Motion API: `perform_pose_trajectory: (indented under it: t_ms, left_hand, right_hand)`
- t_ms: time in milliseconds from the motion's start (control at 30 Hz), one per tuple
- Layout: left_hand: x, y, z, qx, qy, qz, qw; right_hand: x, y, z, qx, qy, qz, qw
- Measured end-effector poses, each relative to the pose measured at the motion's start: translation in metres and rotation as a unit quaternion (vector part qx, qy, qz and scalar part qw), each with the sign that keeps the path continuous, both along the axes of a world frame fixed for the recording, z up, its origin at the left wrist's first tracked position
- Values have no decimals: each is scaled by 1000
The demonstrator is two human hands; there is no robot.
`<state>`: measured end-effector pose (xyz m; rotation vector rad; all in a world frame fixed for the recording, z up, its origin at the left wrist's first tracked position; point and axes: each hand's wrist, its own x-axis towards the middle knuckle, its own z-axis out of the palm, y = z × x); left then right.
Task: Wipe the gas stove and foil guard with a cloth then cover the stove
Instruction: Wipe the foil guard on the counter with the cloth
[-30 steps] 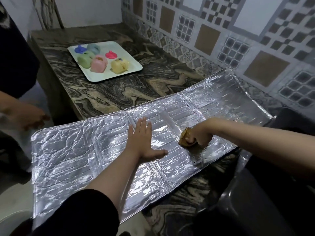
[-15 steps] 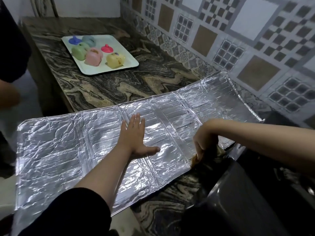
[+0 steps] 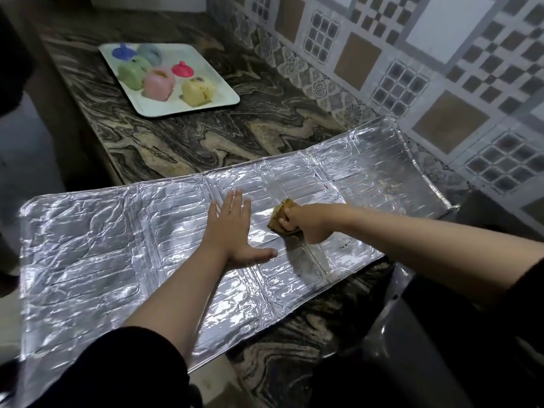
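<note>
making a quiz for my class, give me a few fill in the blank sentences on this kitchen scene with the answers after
1. The left hand lies ____ on the crinkled silver foil guard.
2. The right hand grips a yellow-brown ____ against the foil.
3. The pastel containers sit on a white rectangular ____ on the marbled stone counter.

Missing words: flat; cloth; tray
</note>
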<state>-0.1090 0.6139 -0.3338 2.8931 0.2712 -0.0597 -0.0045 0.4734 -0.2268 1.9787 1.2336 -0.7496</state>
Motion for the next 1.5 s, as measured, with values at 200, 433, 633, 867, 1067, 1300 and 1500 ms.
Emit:
perform_pose_trajectory:
  t_ms: [200,433,633,867,1067,1300,1500]
  left_hand:
    - [0,0,-1,3,-4,0,1000]
    - [0,1,0,1,5,-3,1000]
    - [-1,0,5,0,22,-5,1000]
    - [-11,10,11,20,62,-11,998]
    - [-8,16,30,75,103,-4,992]
    - [29,-26,29,48,35,-27,998]
    - [37,-52,4,17,15,-26,999]
  right_hand:
    - [-5,-29,5,-70,94,-62,991]
    - [-9,-59,1,-157,150,-177,960]
    - [-14,-53,7,-196,142,-226,944]
    - [8,-43,58,6,111,-235,966]
    - [30,-10,74,104,46,-272,955]
    - [65,33,53,263,-61,-271,924]
    - [78,45,14,369,-102,-244,891]
